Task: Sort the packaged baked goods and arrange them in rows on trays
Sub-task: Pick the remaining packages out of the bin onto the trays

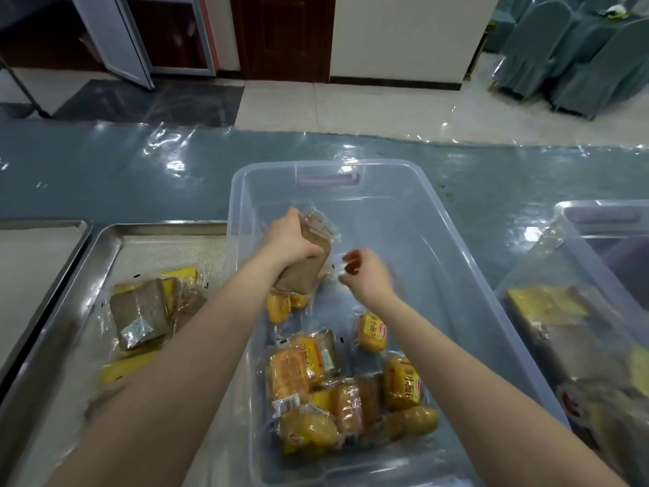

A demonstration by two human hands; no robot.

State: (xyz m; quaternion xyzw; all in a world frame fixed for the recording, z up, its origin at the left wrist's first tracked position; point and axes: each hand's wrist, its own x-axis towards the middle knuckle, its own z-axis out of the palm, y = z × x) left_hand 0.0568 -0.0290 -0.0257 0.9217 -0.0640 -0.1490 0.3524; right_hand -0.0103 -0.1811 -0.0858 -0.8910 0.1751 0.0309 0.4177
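Observation:
My left hand (pixel 291 240) grips a clear-wrapped brown bread slice pack (pixel 309 261) and holds it up inside the clear plastic bin (pixel 467 261). Just to its right my right hand (pixel 365 272) hovers with fingers loosely curled, blurred, holding nothing that I can make out. Several yellow-wrapped small buns (pixel 400 381) and orange cake packs (pixel 291 370) lie at the bin's near end. On the steel tray (pixel 70 311) to the left lie brown bread packs (pixel 140 311) and yellow cake packs (pixel 126 370).
A second steel tray (pixel 42 240) sits at the far left. Another clear bin (pixel 576 268) with yellow and brown packs stands at the right. The table carries a blue cloth under clear plastic sheet (pixel 140 177). Covered chairs (pixel 579 54) stand beyond.

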